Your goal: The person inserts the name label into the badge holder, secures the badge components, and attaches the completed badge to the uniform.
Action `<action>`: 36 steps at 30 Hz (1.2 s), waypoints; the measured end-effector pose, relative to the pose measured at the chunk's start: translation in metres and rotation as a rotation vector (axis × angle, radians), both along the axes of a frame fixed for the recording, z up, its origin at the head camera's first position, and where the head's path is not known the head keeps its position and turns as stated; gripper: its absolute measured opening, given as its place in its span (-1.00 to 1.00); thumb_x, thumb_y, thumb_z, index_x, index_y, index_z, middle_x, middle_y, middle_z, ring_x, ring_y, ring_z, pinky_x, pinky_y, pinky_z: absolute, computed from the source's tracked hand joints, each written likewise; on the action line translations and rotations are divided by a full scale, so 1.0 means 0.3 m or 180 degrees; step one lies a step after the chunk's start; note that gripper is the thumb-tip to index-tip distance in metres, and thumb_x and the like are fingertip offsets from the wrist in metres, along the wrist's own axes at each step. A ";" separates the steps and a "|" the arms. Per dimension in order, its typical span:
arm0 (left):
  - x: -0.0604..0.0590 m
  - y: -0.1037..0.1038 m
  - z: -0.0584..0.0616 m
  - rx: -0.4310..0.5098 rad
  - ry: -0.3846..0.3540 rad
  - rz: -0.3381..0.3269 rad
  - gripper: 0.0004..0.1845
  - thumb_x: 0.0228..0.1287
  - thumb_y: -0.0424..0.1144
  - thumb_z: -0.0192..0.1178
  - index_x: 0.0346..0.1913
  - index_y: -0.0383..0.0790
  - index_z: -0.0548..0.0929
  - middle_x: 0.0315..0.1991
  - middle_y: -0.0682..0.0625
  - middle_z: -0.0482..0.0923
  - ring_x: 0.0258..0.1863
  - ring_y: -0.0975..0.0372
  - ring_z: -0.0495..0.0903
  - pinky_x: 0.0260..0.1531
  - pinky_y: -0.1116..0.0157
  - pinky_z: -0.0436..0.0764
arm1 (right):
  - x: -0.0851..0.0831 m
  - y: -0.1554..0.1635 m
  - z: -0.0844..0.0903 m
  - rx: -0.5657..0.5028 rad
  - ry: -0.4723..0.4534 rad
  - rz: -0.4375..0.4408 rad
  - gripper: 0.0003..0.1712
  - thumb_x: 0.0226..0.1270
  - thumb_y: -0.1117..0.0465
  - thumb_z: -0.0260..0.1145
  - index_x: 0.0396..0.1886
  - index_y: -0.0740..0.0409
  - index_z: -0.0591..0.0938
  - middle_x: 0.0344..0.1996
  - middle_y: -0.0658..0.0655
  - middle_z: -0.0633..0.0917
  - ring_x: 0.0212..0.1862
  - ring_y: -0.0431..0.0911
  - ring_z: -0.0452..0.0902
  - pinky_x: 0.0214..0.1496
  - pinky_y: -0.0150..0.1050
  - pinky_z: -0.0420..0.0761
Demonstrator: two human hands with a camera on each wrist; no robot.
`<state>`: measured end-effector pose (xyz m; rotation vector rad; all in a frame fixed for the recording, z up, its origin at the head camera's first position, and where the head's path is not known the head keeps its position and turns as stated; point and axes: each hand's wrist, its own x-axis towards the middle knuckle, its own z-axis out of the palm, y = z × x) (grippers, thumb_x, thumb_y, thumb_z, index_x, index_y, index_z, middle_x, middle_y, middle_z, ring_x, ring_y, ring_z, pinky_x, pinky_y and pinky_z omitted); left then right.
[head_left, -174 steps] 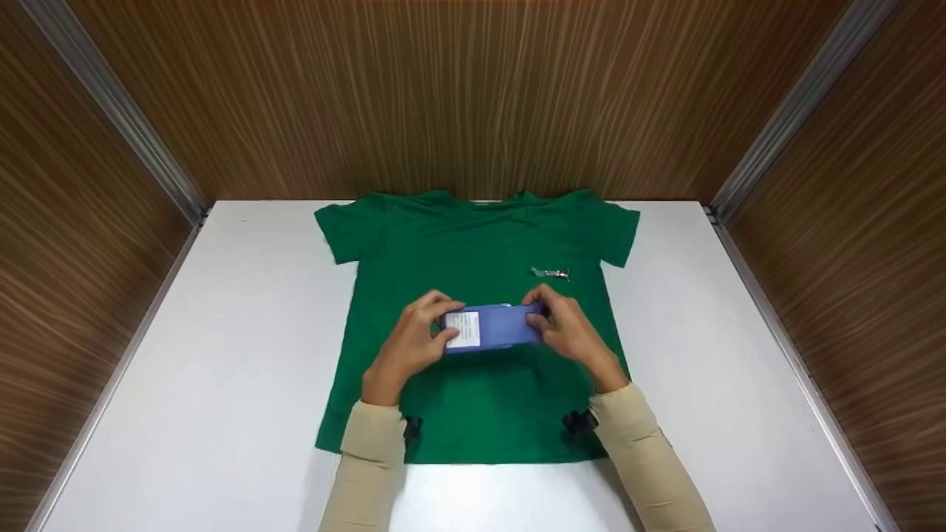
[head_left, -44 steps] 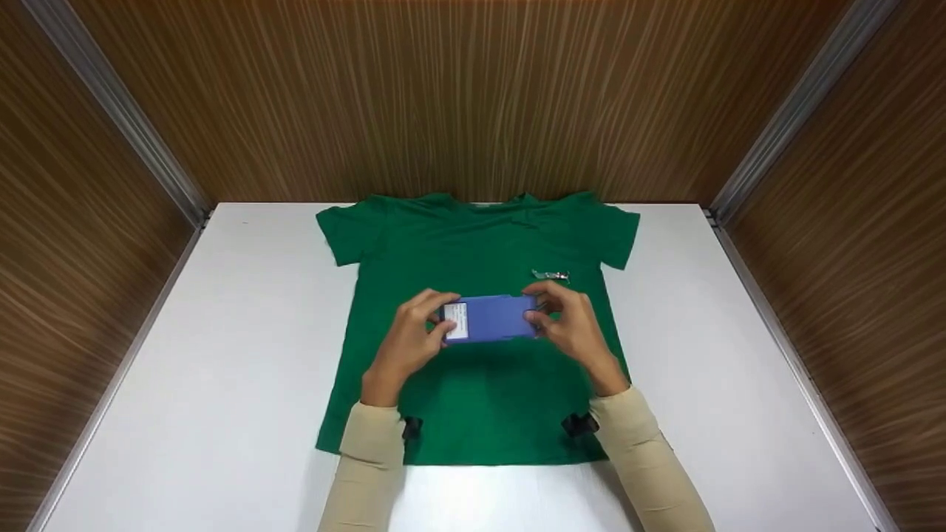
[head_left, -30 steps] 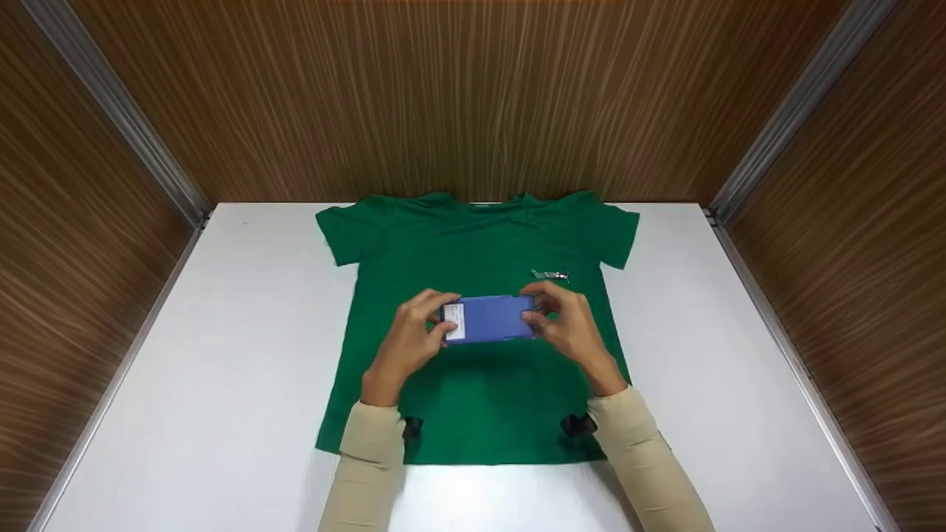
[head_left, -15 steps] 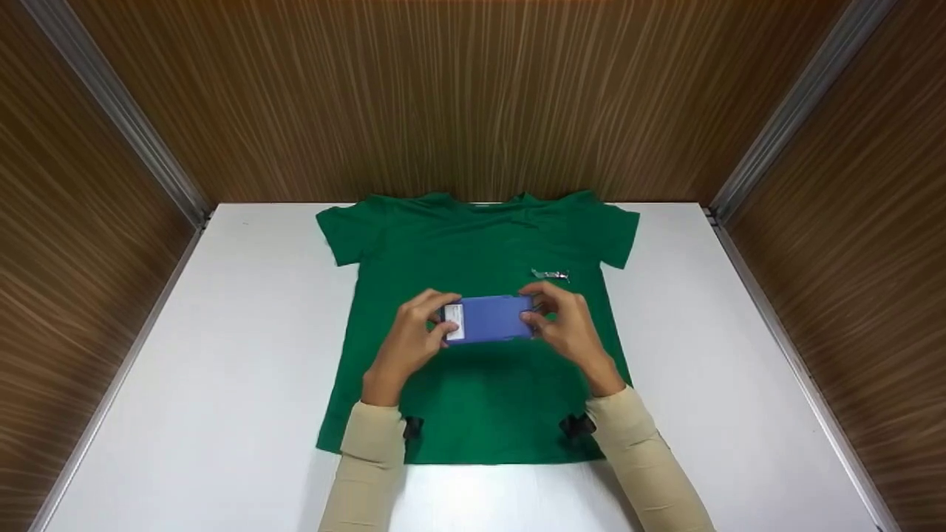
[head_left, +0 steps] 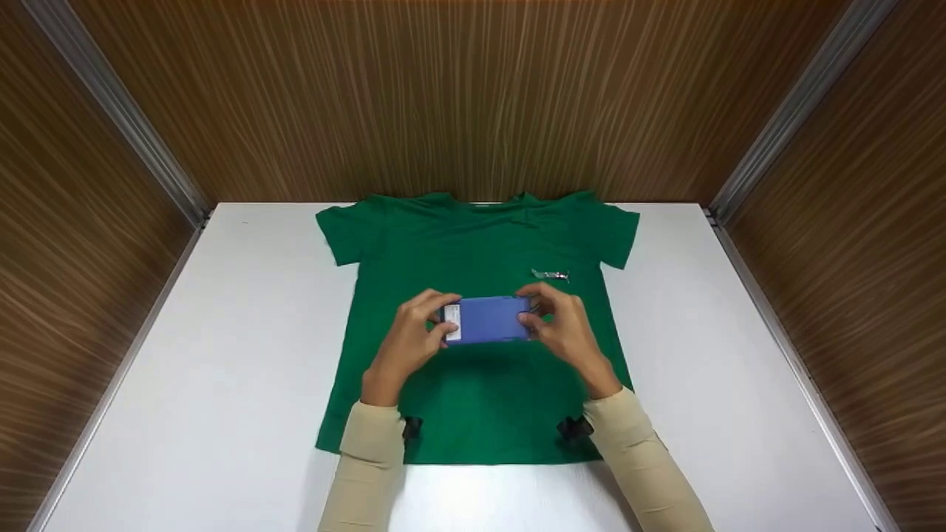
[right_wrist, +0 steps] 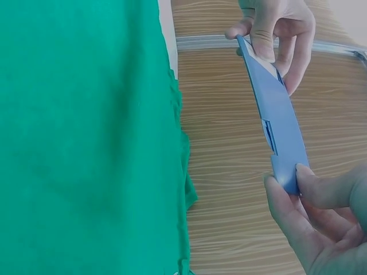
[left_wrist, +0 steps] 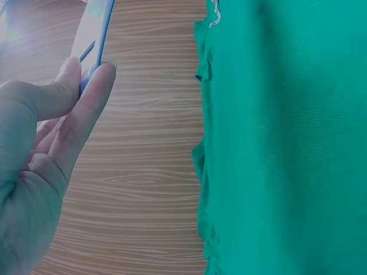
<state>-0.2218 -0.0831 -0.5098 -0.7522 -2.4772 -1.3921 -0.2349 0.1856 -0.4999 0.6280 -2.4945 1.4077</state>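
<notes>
A flat blue plastic card holder [head_left: 489, 319] is held level above the green T-shirt [head_left: 473, 414]. My left hand [head_left: 414, 332] pinches its left end between thumb and fingers, beside a narrow strip of white printed card [head_left: 453, 322]. At the other end, my right hand [head_left: 565, 325] pinches the holder with thumb and index finger. The right wrist view shows the holder [right_wrist: 278, 114] tilted between both hands, with a notch in its side edge. Its underside is hidden in the head view.
On the upper right of the shirt lies a small silver clip with a clear strap [head_left: 551, 275]. The shirt is spread over a white table [head_left: 222, 369], with wood-grain panels [head_left: 473, 96] at the back and both sides.
My right hand has edged left with the holder's blue part. The visible white card strip is narrower, and the whole holder is shorter than several seconds ago. My left hand stays almost still.
</notes>
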 end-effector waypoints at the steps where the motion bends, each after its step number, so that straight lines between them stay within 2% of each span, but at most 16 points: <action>1: 0.000 0.000 0.000 0.0004 -0.0005 -0.0001 -0.61 0.39 -0.46 0.28 0.25 -0.38 0.63 0.04 -0.23 0.62 -0.25 0.10 0.69 -0.42 0.42 0.70 | 0.000 -0.001 0.000 0.0003 -0.0010 0.0000 -0.72 0.34 0.43 0.41 0.03 0.28 0.69 -0.21 0.30 0.81 -0.31 0.04 0.76 -0.37 -0.25 0.75; 6: 0.002 0.000 -0.001 0.0003 -0.0018 0.0005 -0.61 0.39 -0.44 0.29 0.25 -0.33 0.64 0.04 -0.21 0.63 -0.25 0.12 0.69 -0.41 0.41 0.71 | 0.000 -0.006 -0.005 0.0020 -0.0038 0.0008 -0.71 0.34 0.44 0.40 0.04 0.28 0.69 -0.22 0.30 0.81 -0.31 0.03 0.76 -0.39 -0.28 0.73; 13: 0.002 0.001 0.002 -0.0011 0.0044 0.0005 -0.62 0.39 -0.42 0.30 0.24 -0.31 0.65 0.04 -0.21 0.63 -0.24 0.12 0.70 -0.40 0.40 0.71 | 0.001 -0.009 -0.005 0.0021 0.0000 0.0023 -0.71 0.33 0.43 0.42 0.04 0.26 0.69 -0.22 0.29 0.81 -0.30 0.04 0.77 -0.36 -0.15 0.75; 18: 0.001 0.001 -0.001 -0.0023 0.0065 -0.0021 -0.61 0.39 -0.42 0.30 0.26 -0.30 0.64 0.05 -0.21 0.63 -0.24 0.11 0.71 -0.40 0.41 0.71 | 0.004 -0.012 -0.002 0.0089 0.0031 -0.0013 -0.70 0.32 0.42 0.43 0.04 0.25 0.70 -0.23 0.28 0.81 -0.30 0.04 0.78 -0.35 -0.23 0.73; 25: -0.001 0.003 -0.002 -0.0035 0.0078 -0.0037 -0.60 0.39 -0.43 0.30 0.26 -0.31 0.64 0.04 -0.21 0.63 -0.22 0.11 0.71 -0.39 0.41 0.71 | 0.006 -0.017 -0.002 0.0101 -0.0004 -0.0036 -0.69 0.33 0.42 0.42 0.05 0.26 0.69 -0.21 0.28 0.80 -0.29 0.03 0.77 -0.32 -0.19 0.75; 32: -0.001 0.007 -0.002 -0.0041 0.0037 -0.0032 -0.61 0.39 -0.44 0.29 0.25 -0.31 0.64 0.04 -0.21 0.63 -0.23 0.12 0.69 -0.39 0.31 0.74 | 0.006 -0.018 -0.006 0.0069 -0.0004 -0.0039 -0.69 0.31 0.43 0.43 0.05 0.28 0.69 -0.24 0.28 0.80 -0.30 0.03 0.77 -0.33 -0.15 0.75; 36: 0.001 0.009 -0.002 -0.0051 0.0027 -0.0014 -0.61 0.39 -0.44 0.30 0.25 -0.31 0.64 0.04 -0.21 0.63 -0.24 0.13 0.69 -0.40 0.36 0.73 | 0.006 -0.020 -0.006 0.0067 -0.0010 -0.0042 -0.69 0.31 0.43 0.43 0.05 0.26 0.69 -0.25 0.27 0.80 -0.31 0.02 0.76 -0.34 -0.13 0.75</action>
